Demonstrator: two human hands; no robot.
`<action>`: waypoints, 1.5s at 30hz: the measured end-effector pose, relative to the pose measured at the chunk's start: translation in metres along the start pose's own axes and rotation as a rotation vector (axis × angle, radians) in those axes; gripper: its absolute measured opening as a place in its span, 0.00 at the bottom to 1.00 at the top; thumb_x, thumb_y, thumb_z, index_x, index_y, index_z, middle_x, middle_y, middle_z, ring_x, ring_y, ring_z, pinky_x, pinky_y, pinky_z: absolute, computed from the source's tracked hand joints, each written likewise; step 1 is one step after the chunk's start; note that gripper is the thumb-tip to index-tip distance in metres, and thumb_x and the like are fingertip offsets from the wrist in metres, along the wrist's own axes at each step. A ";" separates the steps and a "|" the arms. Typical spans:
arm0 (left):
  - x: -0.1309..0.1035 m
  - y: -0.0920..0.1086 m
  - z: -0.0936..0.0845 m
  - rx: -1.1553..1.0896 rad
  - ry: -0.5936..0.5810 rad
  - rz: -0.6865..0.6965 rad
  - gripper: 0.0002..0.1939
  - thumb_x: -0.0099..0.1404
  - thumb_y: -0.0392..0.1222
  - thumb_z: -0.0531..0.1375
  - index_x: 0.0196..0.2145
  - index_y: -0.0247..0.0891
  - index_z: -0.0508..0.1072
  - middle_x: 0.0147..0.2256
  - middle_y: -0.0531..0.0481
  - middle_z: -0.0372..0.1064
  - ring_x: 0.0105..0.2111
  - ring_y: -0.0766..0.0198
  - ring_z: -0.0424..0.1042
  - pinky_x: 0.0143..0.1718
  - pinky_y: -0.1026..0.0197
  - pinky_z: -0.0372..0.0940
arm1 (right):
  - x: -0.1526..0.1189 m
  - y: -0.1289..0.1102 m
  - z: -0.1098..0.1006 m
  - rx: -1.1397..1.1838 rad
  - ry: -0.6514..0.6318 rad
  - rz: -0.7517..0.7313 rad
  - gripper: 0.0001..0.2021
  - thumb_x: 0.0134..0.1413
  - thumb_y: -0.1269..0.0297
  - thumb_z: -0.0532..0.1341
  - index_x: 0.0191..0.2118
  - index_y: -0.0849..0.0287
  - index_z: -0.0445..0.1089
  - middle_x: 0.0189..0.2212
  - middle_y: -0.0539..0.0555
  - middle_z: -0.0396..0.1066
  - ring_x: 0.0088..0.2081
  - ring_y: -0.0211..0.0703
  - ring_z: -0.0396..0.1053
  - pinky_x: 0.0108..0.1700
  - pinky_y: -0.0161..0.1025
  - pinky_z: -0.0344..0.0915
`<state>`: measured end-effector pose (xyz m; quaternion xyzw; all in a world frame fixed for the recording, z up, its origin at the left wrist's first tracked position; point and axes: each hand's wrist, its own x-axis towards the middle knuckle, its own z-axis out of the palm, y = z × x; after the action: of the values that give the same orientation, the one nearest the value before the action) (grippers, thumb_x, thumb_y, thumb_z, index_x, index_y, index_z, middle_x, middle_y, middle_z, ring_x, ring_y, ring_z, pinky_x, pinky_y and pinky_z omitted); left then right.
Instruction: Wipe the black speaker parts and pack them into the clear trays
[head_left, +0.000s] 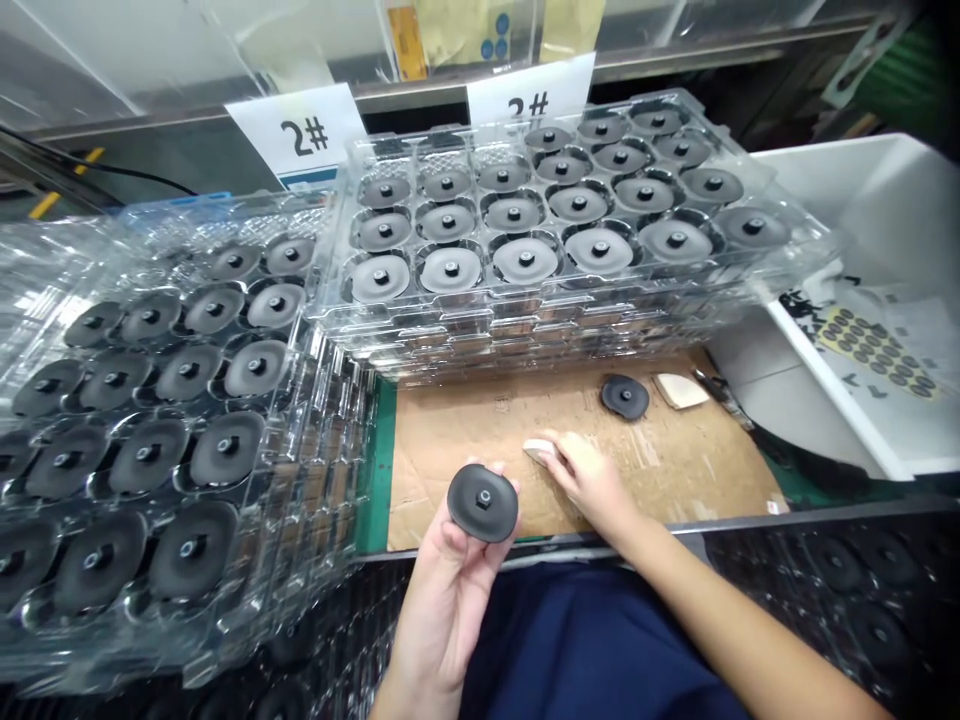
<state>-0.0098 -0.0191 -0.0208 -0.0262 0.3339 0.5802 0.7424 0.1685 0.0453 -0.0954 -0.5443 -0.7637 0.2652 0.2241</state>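
My left hand (457, 580) grips a black rounded disc (496, 518) by its edges, with the small raised stub at its centre facing up. Between the fingers and thumb of my right hand (589, 478) is a small white pad (537, 449), close over the cardboard sheet (450, 415). The two hands are apart, and the pad does not touch the disc. A second black disc (625, 397) lies on the cardboard beyond my right hand. Beside it rests a cream-coloured pad (681, 391).
Stacked clear trays (555, 285) with black discs stand behind the cardboard. Another tray stack (247, 440) rises at the left. At the right, a white bin (840, 390) holds a sheet of dark oval stickers (877, 350). A dark tool (721, 395) lies near the bin.
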 end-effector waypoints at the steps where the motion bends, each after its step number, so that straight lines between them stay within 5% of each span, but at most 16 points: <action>1: -0.001 0.000 0.000 0.008 0.001 0.010 0.25 0.59 0.43 0.58 0.55 0.46 0.61 0.51 0.43 0.66 0.52 0.48 0.63 0.52 0.51 0.61 | -0.003 -0.003 0.001 0.017 -0.001 -0.005 0.15 0.62 0.62 0.50 0.49 0.60 0.66 0.41 0.59 0.71 0.43 0.46 0.69 0.46 0.44 0.65; 7: -0.002 -0.002 0.002 0.088 0.043 0.062 0.21 0.60 0.43 0.57 0.52 0.41 0.66 0.51 0.41 0.66 0.54 0.50 0.62 0.54 0.51 0.59 | -0.018 -0.015 -0.004 0.164 -0.089 -0.053 0.11 0.59 0.66 0.52 0.41 0.59 0.71 0.34 0.55 0.74 0.37 0.43 0.71 0.40 0.40 0.68; 11: 0.000 -0.006 0.007 0.131 0.038 0.079 0.21 0.59 0.43 0.59 0.51 0.41 0.67 0.49 0.42 0.68 0.52 0.51 0.64 0.54 0.50 0.59 | 0.000 -0.040 -0.041 0.272 -0.022 -0.024 0.12 0.60 0.66 0.51 0.43 0.59 0.69 0.38 0.55 0.73 0.39 0.42 0.71 0.40 0.38 0.68; 15: -0.002 -0.012 0.013 0.211 0.025 0.110 0.23 0.56 0.44 0.61 0.50 0.42 0.67 0.47 0.45 0.69 0.49 0.55 0.66 0.49 0.58 0.64 | 0.011 -0.088 -0.074 0.458 0.010 -0.274 0.13 0.58 0.69 0.54 0.48 0.59 0.65 0.40 0.54 0.70 0.40 0.38 0.68 0.42 0.35 0.65; 20: -0.009 -0.015 0.019 0.244 0.068 0.121 0.21 0.56 0.37 0.62 0.48 0.47 0.69 0.45 0.50 0.71 0.43 0.62 0.70 0.43 0.65 0.66 | 0.010 -0.122 -0.078 0.398 -0.264 -0.294 0.12 0.58 0.75 0.52 0.43 0.60 0.68 0.35 0.52 0.70 0.36 0.35 0.67 0.40 0.32 0.64; 25: -0.012 -0.009 0.023 0.271 0.035 0.156 0.23 0.50 0.44 0.66 0.45 0.45 0.72 0.41 0.50 0.73 0.37 0.63 0.72 0.43 0.64 0.67 | 0.004 -0.125 -0.073 0.454 0.012 -0.344 0.13 0.59 0.73 0.51 0.48 0.64 0.65 0.38 0.57 0.69 0.39 0.39 0.67 0.43 0.37 0.65; 29: -0.014 -0.006 0.022 0.280 0.034 0.177 0.29 0.45 0.45 0.68 0.47 0.46 0.70 0.47 0.48 0.70 0.43 0.57 0.71 0.46 0.61 0.66 | 0.001 -0.125 -0.082 0.556 -0.228 -0.290 0.11 0.56 0.76 0.53 0.43 0.60 0.68 0.35 0.51 0.70 0.36 0.33 0.67 0.40 0.30 0.65; 34: -0.016 -0.007 0.029 0.344 0.017 0.127 0.26 0.47 0.43 0.67 0.46 0.42 0.71 0.42 0.45 0.73 0.43 0.54 0.71 0.46 0.58 0.66 | 0.005 -0.126 -0.083 0.491 0.042 -0.347 0.13 0.59 0.72 0.52 0.48 0.65 0.65 0.36 0.56 0.69 0.38 0.38 0.66 0.43 0.35 0.64; 39: -0.016 -0.007 0.030 0.306 0.056 0.147 0.29 0.44 0.44 0.69 0.46 0.47 0.71 0.46 0.48 0.71 0.44 0.56 0.70 0.46 0.61 0.66 | 0.004 -0.123 -0.088 0.559 -0.249 -0.331 0.10 0.57 0.77 0.52 0.41 0.62 0.68 0.37 0.52 0.70 0.38 0.33 0.67 0.43 0.28 0.63; 43: -0.016 -0.010 0.033 0.345 0.030 0.124 0.30 0.46 0.45 0.68 0.48 0.45 0.69 0.39 0.47 0.74 0.42 0.55 0.71 0.48 0.58 0.65 | 0.009 -0.124 -0.087 0.444 0.008 -0.350 0.13 0.59 0.73 0.51 0.48 0.65 0.66 0.37 0.56 0.69 0.38 0.38 0.66 0.44 0.36 0.63; 45: -0.018 -0.009 0.036 0.326 0.035 0.108 0.30 0.45 0.44 0.69 0.47 0.46 0.70 0.40 0.49 0.73 0.43 0.55 0.71 0.48 0.58 0.65 | 0.004 -0.122 -0.090 0.469 -0.008 -0.402 0.14 0.59 0.73 0.51 0.49 0.67 0.64 0.38 0.57 0.69 0.39 0.39 0.66 0.44 0.36 0.63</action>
<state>0.0136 -0.0217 0.0135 0.1023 0.4374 0.5570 0.6985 0.1373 0.0313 0.0528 -0.3146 -0.7749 0.3867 0.3887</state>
